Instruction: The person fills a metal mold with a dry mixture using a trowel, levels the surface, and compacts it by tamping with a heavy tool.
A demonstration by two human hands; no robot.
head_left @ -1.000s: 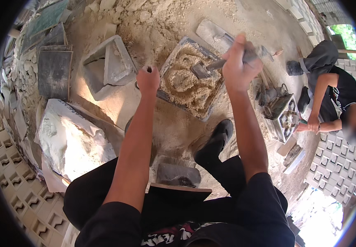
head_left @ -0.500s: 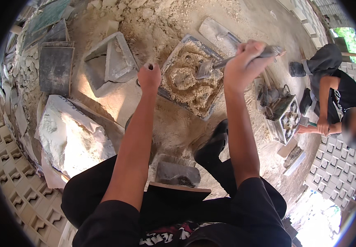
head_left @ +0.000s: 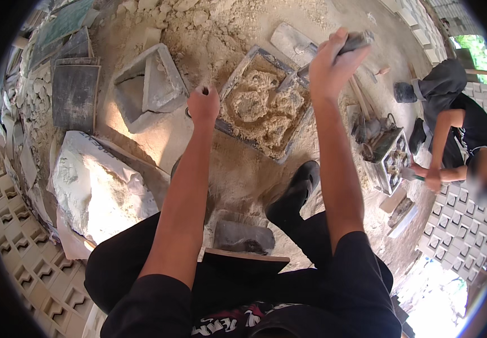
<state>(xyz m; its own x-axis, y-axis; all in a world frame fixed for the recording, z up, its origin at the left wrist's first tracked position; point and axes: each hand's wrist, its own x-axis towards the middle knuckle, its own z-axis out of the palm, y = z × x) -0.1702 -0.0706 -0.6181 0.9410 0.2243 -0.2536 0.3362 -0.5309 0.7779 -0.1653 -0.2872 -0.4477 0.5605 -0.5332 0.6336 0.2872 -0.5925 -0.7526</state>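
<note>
In front of me lies a square metal mould frame [head_left: 228, 132] filled with damp, sandy mix [head_left: 277, 127], whose surface is pressed into hollows and lumps. My left hand [head_left: 203, 106] is a fist at the frame's left corner, wrapped round its handle; part of a dark loop shows beside the fingers. Above the frame's right side, my right hand [head_left: 333, 65] grips a metal bar tool [head_left: 302, 73]. Its flattened end is at the mix near the far right edge; its thick butt sticks out past my fist.
Left are an open box-shaped mould [head_left: 167, 79], dark boards [head_left: 76, 97] and a white sack [head_left: 97, 186] of pale material. A trowel [head_left: 291, 45] lies beyond the frame. At right, another person [head_left: 463, 121] works at a second mould [head_left: 392, 163]. A dark block [head_left: 243, 236] is between my legs.
My right hand has risen away from me and slightly right, and the tool's end has shifted up toward the far edge. My left hand stays put. The other person's hands have moved slightly.
</note>
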